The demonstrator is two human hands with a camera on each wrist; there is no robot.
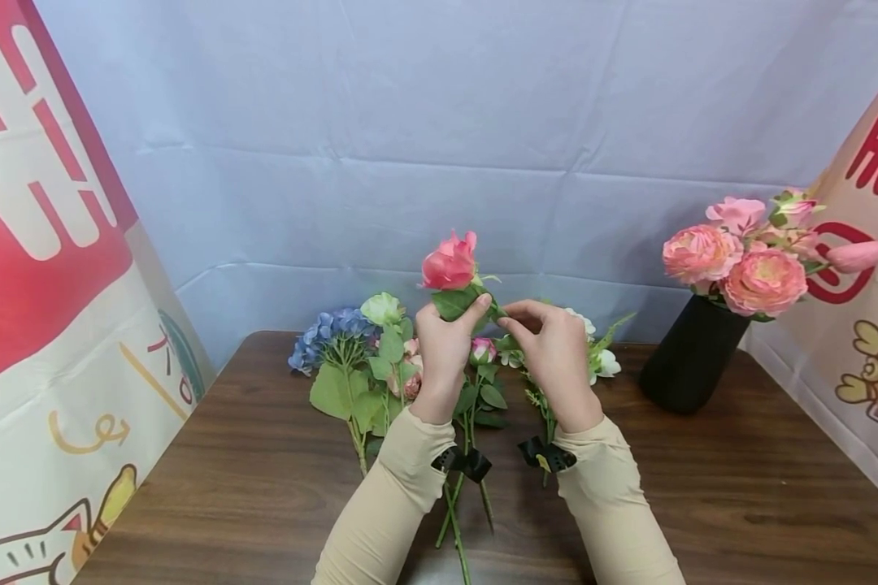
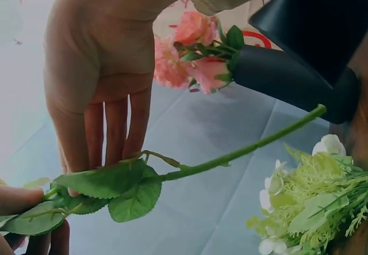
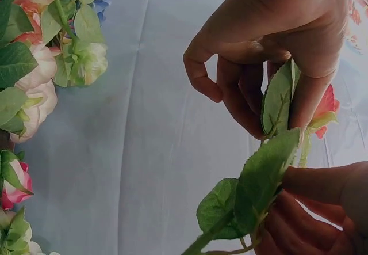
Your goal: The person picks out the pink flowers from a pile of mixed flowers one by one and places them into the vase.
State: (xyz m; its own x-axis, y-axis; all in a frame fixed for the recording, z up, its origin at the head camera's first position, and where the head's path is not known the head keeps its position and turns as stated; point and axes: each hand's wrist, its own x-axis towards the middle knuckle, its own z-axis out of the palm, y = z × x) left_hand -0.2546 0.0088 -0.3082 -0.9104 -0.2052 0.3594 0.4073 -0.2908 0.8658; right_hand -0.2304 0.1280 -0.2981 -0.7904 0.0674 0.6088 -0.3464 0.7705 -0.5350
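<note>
A coral-pink rose point(image 1: 449, 262) is held up over the table, its bloom tilted to the upper left. My left hand point(image 1: 445, 345) grips its stem just below the bloom, thumb lying over a leaf. The right hand point(image 1: 556, 349) pinches the rose lower down, among its leaves point(image 3: 265, 166); in the left wrist view this hand point(image 2: 103, 76) reaches in from above. Past the fingers, the bare green stem point(image 2: 247, 150) runs out to a cut end. Part of the bloom point(image 3: 326, 108) shows behind the left hand in the right wrist view.
A black vase point(image 1: 691, 357) with several pink flowers point(image 1: 764, 280) stands at the back right. On the brown table point(image 1: 249, 487) lie a blue hydrangea point(image 1: 332, 335), a pale green-white flower point(image 1: 383, 309), a pink bud point(image 1: 483, 350) and white flowers point(image 1: 604, 363), their stems pointing forward beneath my arms.
</note>
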